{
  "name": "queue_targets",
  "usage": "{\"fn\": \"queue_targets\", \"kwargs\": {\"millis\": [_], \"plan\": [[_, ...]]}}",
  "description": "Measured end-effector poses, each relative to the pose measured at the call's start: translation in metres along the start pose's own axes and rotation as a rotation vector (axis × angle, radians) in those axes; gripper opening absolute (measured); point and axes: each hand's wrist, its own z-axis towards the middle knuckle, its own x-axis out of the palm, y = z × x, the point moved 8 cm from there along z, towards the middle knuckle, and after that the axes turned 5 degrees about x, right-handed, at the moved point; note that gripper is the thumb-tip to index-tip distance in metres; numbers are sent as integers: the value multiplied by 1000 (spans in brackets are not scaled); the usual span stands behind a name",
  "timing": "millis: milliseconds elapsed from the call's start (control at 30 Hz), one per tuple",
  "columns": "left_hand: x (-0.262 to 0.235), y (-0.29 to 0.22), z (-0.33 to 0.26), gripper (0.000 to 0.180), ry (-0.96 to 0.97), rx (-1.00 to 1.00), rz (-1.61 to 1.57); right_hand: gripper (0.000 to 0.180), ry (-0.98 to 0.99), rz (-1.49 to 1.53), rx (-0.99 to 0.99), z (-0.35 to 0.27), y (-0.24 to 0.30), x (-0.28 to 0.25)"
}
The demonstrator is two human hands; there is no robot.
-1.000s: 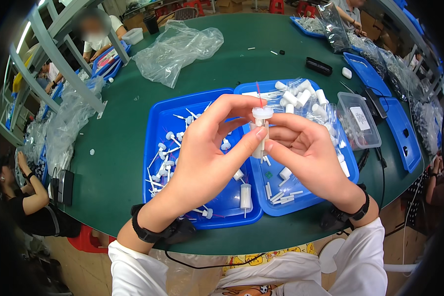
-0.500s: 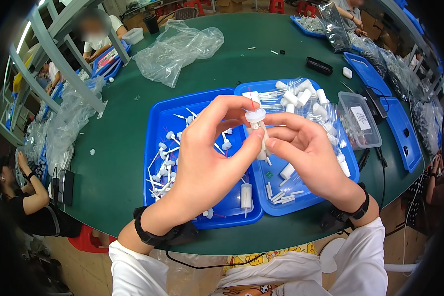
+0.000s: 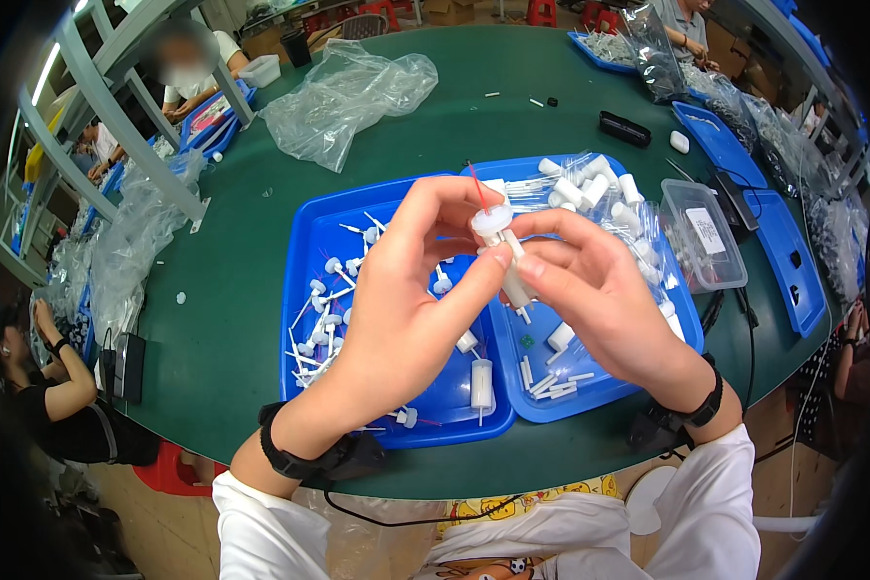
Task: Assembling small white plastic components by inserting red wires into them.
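**One capped tube in hand, many loose parts in the trays**

The capped tube [image 3: 518, 288] is held up over the place where the two trays meet, tilted, with its white cap [image 3: 492, 220] at the upper end and a red wire [image 3: 476, 184] standing out of it. The left hand [image 3: 406, 295] pinches the tube with the thumb pressed just under the cap and the forefinger curved behind it; the right hand [image 3: 604, 295] pinches the same piece from the other side, thumb against its body.

Judging by the parts, this piece looks well along: cap, wire and body are together. The fingers cover much of it, so I cannot tell whether the cap is fully seated.

The left tray [image 3: 311, 237], dark blue, holds a scatter of capped stems [image 3: 333, 266] without an outer body, some showing fine red wires. Near its front right corner lies a white cylinder [image 3: 481, 384] with a stem poking out, seemingly a more complete piece. Most of the rest there appears left to do.

The right tray [image 3: 541, 415], lighter blue, holds white cylinders [image 3: 594, 190] at the back and short white sticks [image 3: 548, 389] in front. Beside it stands a clear box [image 3: 694, 273] on the green table [image 3: 224, 309].
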Motion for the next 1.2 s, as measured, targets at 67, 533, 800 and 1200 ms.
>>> {"fn": "queue_targets", "kwargs": {"millis": [67,533,800,1200], "plan": [[-2,-1,1,26,-29,17,-19,27,10,-26,-47,0,3,3],[-2,-4,0,26,-36,14,85,25,-101,-201,-160,-7,17,2],[-2,1,-1,24,5,55,230,23,-120,-154,-126,-6,16,-2],[-2,-6,1,19,-68,155,174,24,-153,-161,-161,-9,22,-5]]}}
